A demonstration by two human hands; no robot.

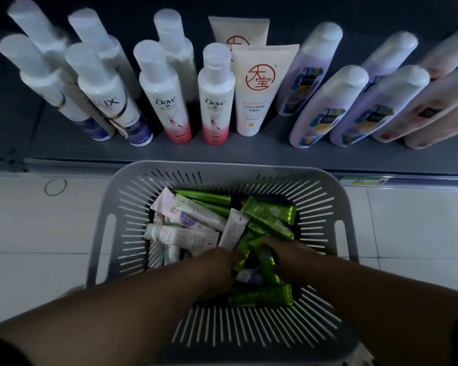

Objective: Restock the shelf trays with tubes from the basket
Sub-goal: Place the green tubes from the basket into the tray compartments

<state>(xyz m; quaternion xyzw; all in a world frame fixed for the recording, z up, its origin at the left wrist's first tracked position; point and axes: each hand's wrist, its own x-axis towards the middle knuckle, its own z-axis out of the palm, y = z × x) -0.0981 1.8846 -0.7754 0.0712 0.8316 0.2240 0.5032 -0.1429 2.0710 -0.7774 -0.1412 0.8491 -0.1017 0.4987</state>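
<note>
**So which way do the tubes point? That's the whole grab**

Okay, both hands are down in the grey slotted plastic basket (325, 207), close together near the middle, a bit toward its near edge. The left hand (218, 262) and right hand (280, 256) sit on either side of a couple of shiny green plastic tubes (267, 268), touching them. Those two run roughly near edge to far edge, so their long sides face the palms. My guess is a squeeze from both sides would gather them as a bundle.

Fingers on both hands dip into the pile and it's dim and blurry down there. I honestly can't tell if either hand has actually closed on a tube or is just pressing against it.

Another green tube (259, 298) lies crosswise, parallel to the near edge, right under the wrists. It would need a turn to line up with the rest. The soft white plastic tubes (180, 235) are heaped in the left half, nearer the left hand.

Beyond the far edge is the dark shelf (222, 151) with upright white bottles (214, 101). I can't pick out a tray on it, so restocking looks barely started.
</note>
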